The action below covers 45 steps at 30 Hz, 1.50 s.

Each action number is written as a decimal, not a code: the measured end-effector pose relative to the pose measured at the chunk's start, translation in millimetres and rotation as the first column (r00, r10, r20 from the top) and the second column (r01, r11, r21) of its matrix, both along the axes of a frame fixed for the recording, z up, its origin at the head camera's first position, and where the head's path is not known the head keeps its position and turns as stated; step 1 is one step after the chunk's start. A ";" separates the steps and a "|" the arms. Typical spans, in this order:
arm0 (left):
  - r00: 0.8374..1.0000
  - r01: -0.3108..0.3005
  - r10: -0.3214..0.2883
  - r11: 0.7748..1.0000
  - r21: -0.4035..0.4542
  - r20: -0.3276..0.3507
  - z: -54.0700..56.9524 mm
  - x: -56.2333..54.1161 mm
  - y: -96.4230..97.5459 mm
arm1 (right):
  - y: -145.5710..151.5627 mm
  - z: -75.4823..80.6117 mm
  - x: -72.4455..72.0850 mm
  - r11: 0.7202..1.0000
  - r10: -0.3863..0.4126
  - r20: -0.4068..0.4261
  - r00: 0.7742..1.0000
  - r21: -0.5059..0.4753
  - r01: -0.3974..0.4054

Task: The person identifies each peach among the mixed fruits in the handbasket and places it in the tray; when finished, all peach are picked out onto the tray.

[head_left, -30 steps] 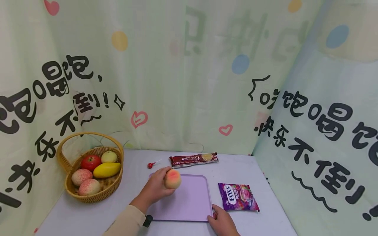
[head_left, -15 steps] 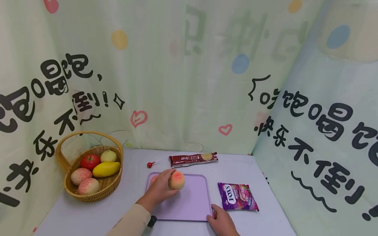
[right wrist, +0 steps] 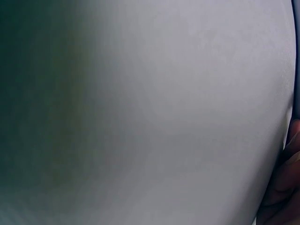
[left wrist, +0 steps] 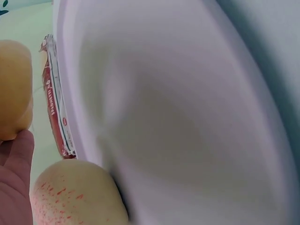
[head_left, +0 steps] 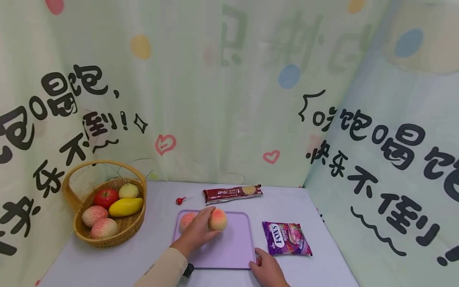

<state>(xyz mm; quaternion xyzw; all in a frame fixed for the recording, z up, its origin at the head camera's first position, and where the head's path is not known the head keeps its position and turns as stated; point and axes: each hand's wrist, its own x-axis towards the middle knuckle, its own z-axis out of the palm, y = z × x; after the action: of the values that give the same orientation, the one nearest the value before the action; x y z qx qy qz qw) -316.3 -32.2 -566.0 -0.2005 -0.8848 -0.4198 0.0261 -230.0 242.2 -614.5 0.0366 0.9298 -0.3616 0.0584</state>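
My left hand [head_left: 198, 234] grips a yellow-orange peach [head_left: 217, 220] with a red blush over the lilac tray [head_left: 233, 249]. In the left wrist view, this peach [left wrist: 14, 89] shows at the left edge, by my fingertips. A red-speckled peach [head_left: 187, 219] sits at the tray's back left, partly hidden behind the left hand; the same speckled peach [left wrist: 77, 197] appears large at the bottom of the left wrist view. My right hand [head_left: 267, 268] holds the tray's right edge near its front corner. Only its curled fingers [right wrist: 283, 187] show in the right wrist view.
A wicker basket [head_left: 134, 229] with several fruits stands at left. Behind the tray lie a red lollipop [head_left: 180, 200] and a long dark-red biscuit packet [head_left: 232, 194]. A purple Fox's candy bag [head_left: 287, 238] lies to the right. Printed curtains enclose the table.
The left hand has moved a little to the right with its peach, bringing the speckled peach on the tray into sight. The right hand stays at the tray's edge. The head view has shifted slightly.
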 end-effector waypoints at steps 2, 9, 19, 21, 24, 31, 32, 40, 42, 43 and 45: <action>1.000 -0.004 0.004 1.000 -0.004 0.010 -0.8 0.3 0.9 | -0.5 -0.2 -0.5 1.000 0.004 -0.001 1.000 -0.002 -0.004; 0.999 -0.015 0.016 1.000 -0.003 0.046 -3.1 1.7 2.6 | -4.0 -2.7 -1.6 1.000 0.022 -0.021 1.000 0.003 -0.022; 0.995 -0.011 0.012 1.000 -0.011 0.104 -16.7 -0.7 7.5 | -4.2 -4.7 3.4 0.999 0.026 0.009 1.000 -0.026 -0.026; 0.994 -0.013 0.016 1.000 -0.023 0.104 -18.0 -1.2 7.9 | -3.5 -5.6 3.4 0.999 0.028 0.005 1.000 -0.023 -0.027; 0.996 -0.016 0.019 0.999 -0.033 0.089 -19.0 -2.1 8.0 | -2.5 -6.7 2.6 0.999 0.028 -0.002 1.000 -0.016 -0.028; 0.992 -0.048 0.053 0.998 -0.046 0.111 -20.7 -2.5 9.7 | -1.0 -7.3 1.0 0.999 0.029 -0.005 1.000 -0.021 -0.029; 0.992 -0.053 0.058 0.998 -0.047 0.115 -21.3 -2.4 10.2 | -0.8 -7.1 0.9 0.999 0.030 -0.005 1.000 -0.022 -0.030; 0.990 -0.047 0.056 0.997 -0.066 0.133 -21.8 -3.7 15.9 | 1.0 -5.1 -0.1 0.999 0.032 -0.006 0.999 -0.012 -0.032; 0.990 -0.042 0.051 0.996 -0.076 0.134 -20.2 -4.1 16.5 | 1.3 -4.1 -0.3 1.000 0.028 -0.004 1.000 -0.014 -0.028; 0.989 -0.039 0.050 0.996 -0.082 0.140 -19.4 -4.1 16.7 | 1.5 -3.5 -0.4 1.000 0.026 -0.003 1.000 -0.012 -0.026; 0.988 -0.031 0.043 0.995 -0.090 0.145 -17.2 -4.2 16.9 | 1.9 -2.4 -0.5 1.000 0.023 -0.006 1.000 -0.012 -0.023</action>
<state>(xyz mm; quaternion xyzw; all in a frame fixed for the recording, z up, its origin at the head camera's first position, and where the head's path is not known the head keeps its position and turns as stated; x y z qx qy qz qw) -320.5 -15.3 -583.2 -0.1535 -0.9054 -0.3937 -0.0402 -230.4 244.1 -616.9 0.0247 0.9280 -0.3669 0.0602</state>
